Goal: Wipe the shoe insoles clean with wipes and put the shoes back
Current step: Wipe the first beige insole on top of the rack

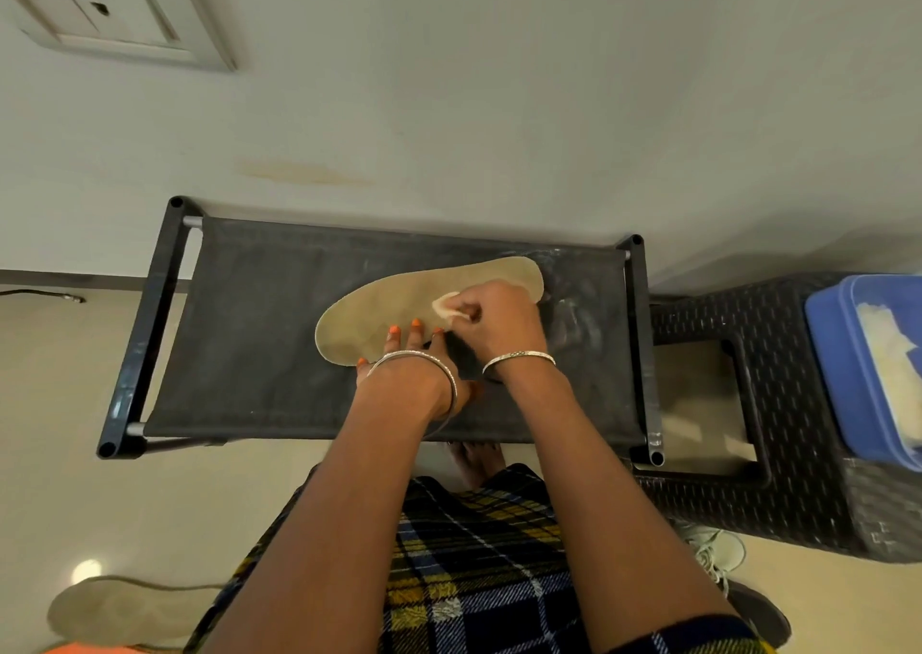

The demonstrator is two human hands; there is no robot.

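On the floor at the far left lies a second insole (115, 608), well apart from the work. The insole (379, 304) in hand lies flat on the dark fabric top of the shoe rack (239, 354). Its long axis runs left to right, and the right end is turned a little toward the wall.

The left hand (414, 359) presses the near edge of it with straight, spread fingers (394, 336) and holds nothing. Just to the right, the right hand (499, 321) is bent down from the wrist and pinches a small wipe (446, 304) against the insole surface.

The left, unwiped length extends away from the wipe, so I judge the next stroke should go leftward along the axis. The right hand is the nearer one for this.

Farther right, a blue box (828, 354) of wipes stands on a woven stool (698, 324), and a shoe (718, 553) waits on the floor.
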